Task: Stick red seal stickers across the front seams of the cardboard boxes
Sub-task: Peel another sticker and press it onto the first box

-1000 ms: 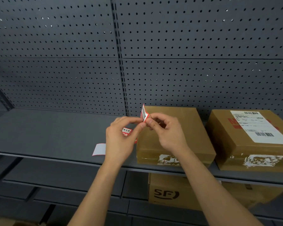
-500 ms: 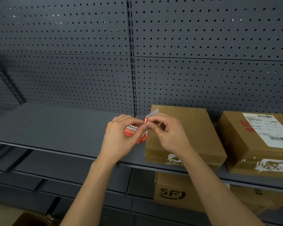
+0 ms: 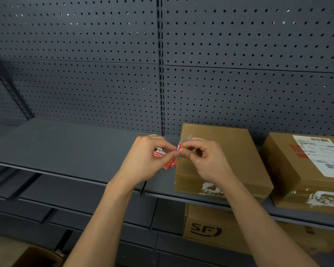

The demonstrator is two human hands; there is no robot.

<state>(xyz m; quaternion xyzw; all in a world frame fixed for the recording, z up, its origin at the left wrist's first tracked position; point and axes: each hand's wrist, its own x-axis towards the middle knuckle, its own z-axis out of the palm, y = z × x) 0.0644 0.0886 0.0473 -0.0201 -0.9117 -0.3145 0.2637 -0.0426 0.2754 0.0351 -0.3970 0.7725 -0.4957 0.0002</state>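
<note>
My left hand (image 3: pixel 147 160) holds a small stack of red seal stickers (image 3: pixel 162 155) in front of the shelf. My right hand (image 3: pixel 204 158) pinches the top sticker's edge (image 3: pixel 180 147), with a pale backing flap sticking up above the fingers. Both hands meet just left of a plain cardboard box (image 3: pixel 229 151) on the grey shelf (image 3: pixel 66 151). Torn white label residue marks that box's front face. A second cardboard box (image 3: pixel 297 170) with a white shipping label stands to its right.
A grey pegboard wall (image 3: pixel 104 74) backs the shelf. On the lower shelf stands a box printed "SF" (image 3: pixel 204 230). An open carton corner (image 3: pixel 37 257) shows at the bottom left on the floor.
The view has shifted left, so the boxes sit further right. The right hand has peeled the sticker's backing further up. The white paper scrap on the shelf is no longer in view.
</note>
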